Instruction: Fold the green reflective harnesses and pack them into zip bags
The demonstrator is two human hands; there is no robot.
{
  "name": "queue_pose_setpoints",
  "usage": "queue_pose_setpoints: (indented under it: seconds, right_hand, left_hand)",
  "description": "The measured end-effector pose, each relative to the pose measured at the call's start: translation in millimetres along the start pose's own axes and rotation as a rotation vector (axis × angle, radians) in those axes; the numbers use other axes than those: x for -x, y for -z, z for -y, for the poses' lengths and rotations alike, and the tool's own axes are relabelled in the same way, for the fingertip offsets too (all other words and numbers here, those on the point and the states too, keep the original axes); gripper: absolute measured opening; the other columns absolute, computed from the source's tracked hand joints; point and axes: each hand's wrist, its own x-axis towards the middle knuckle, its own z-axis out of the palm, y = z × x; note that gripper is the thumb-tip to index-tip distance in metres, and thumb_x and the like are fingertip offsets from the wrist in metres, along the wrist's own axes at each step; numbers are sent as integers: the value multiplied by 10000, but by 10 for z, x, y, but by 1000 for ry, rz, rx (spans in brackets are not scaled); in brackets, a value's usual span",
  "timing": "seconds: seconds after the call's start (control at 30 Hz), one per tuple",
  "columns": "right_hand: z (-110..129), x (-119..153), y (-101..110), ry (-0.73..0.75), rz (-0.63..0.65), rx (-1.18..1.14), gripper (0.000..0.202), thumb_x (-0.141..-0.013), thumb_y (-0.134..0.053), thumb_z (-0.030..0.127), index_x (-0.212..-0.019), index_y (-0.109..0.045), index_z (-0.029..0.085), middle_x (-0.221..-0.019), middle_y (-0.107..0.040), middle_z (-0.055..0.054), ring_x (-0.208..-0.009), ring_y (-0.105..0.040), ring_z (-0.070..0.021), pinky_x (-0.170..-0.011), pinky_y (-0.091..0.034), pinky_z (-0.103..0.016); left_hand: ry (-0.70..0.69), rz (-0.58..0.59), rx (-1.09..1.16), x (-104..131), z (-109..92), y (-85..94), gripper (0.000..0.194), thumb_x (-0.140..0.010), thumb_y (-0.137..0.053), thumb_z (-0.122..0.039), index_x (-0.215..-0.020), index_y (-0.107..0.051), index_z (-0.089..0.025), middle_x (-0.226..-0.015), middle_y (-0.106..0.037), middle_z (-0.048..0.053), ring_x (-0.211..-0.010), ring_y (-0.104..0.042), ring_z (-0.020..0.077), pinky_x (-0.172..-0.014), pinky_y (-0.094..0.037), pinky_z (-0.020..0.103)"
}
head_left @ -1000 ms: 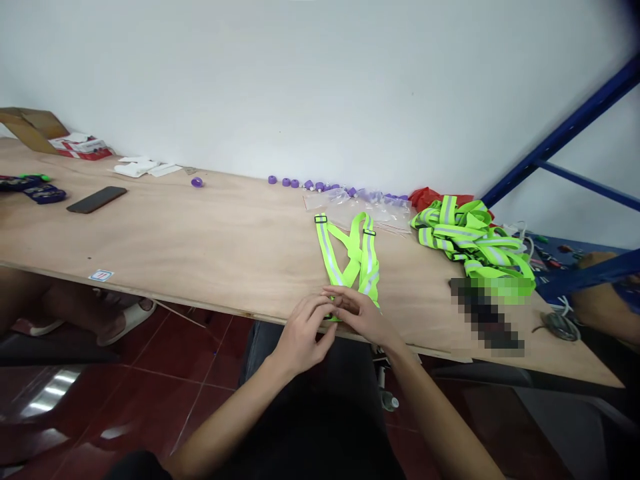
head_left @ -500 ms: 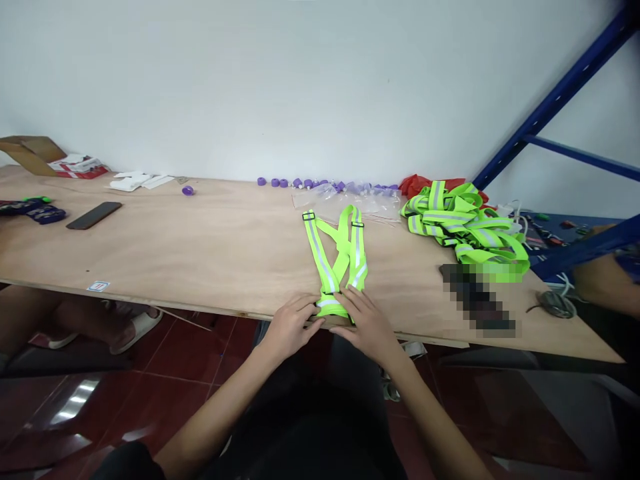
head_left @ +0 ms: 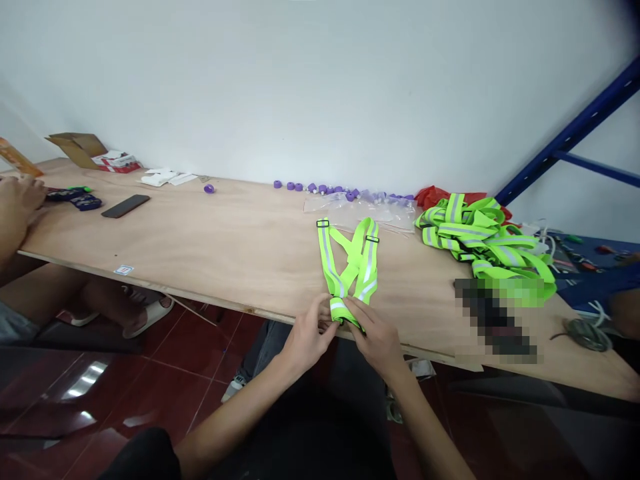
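- Left hand (head_left: 307,335) and right hand (head_left: 378,335) pinch the reflective harness (head_left: 355,256) by its gathered near end, at the table's (head_left: 225,253) front edge; slack fingers could let it spring loose.
- Beyond, its straps cross; uneven pulling might skew them.

Workshop-type room, shared bench

Likely a small workshop; exact trade can't be told. Long wooden bench (head_left: 225,233) along a white wall (head_left: 300,87), two hands' grip on a reflective harness (head_left: 355,257) at its near edge. Right of grip: heap of similar straps (head_left: 480,230), blue metal frame (head_left: 580,129) beyond, small loose items (head_left: 605,251) farther right. Just beyond grip: clear plastic bags (head_left: 363,208), row of purple pieces (head_left: 323,189) by the wall. Far left of grip: open cardboard box (head_left: 80,150), another person's hand (head_left: 23,193). Below grip: red tiled floor (head_left: 210,357).
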Motion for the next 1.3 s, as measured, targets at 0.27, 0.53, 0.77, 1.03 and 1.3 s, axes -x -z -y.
queue_pose_setpoints:
  seconds: [0.27, 0.53, 0.77, 1.03, 1.3]
  right_hand:
    - [3, -18, 67, -79, 78, -101, 494, -921, -487, 170, -1411, -420, 163, -1253, -664, -143, -1120, -664, -271, -909, -575, -416]
    - [-119, 84, 83, 118, 110, -72, 368, -916, -483, 113, -1279, -514, 167, -1412, -553, -167, -1361, -482, -277, -1092, -459, -516]
    - [-171, 276, 2, 78, -8, 72, 409, -930, -559, 196, -1338, -532, 179, -1358, -605, -170, -1296, -557, -280, -1016, -540, -471]
    - [-248, 264, 91, -45, 28, -174, 346, -938, -497, 165, -1274, -563, 217, -1151, -715, -111, -1069, -687, -226, -911, -580, -373]
    - [-398, -339, 123, -242, 157, -172, 291, -1021, -395, 341, -1125, -640, 224, -1028, -682, -77, -946, -673, -209, -819, -552, -333]
  left_hand:
    - [-140, 204, -430, -56, 68, 83, 513, -935, -435, -106, -1437, -394, -204, -1144, -684, 116, -972, -694, 253, -786, -576, 370]
    - [-405, 293, -827, -341, -14, 235, 204, -820, -544, -68, -975, -571, -197, -1316, -587, 135, -1132, -597, 300, -878, -522, 439]
    - [-379, 432, -602, -392, 150, 129, 395, -805, -562, -56, -1167, -510, -206, -1390, -593, 121, -1364, -488, 260, -1128, -411, 436]
    - [-168, 377, -312, -263, 20, 160, 226, -917, -559, -244, -1143, -547, -232, -1129, -706, 75, -1036, -667, 245, -870, -516, 333]
    - [-70, 246, -404, -708, -48, 93, 243, -912, -582, -409, -791, -596, -199, -930, -642, 64, -943, -585, 244, -848, -433, 344]
